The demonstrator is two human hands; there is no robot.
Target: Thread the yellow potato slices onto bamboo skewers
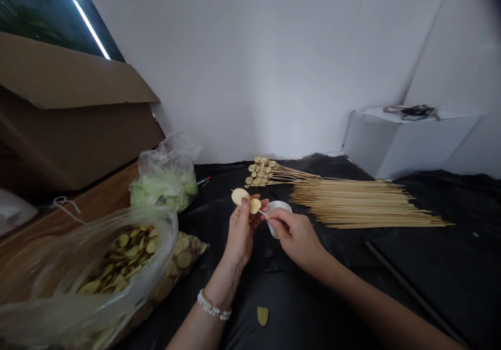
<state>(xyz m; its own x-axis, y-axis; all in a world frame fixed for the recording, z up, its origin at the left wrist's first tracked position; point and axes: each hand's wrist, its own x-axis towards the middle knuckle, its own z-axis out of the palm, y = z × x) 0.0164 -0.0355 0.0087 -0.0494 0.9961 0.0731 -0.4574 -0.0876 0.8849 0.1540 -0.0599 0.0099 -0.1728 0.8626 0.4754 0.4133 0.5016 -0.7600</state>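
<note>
My left hand is closed on two pale potato slices held up over the black table cover. My right hand pinches a thin bamboo skewer whose tip runs into the slices. A bead bracelet sits on my left wrist. Just behind my right hand stands a small white cup.
A clear bag of potato slices lies at the left, with a bag of green leaves behind it. Finished skewers and a pile of bare skewers lie at the back. One slice lies near me. A cardboard box is at the left, a white box at the right.
</note>
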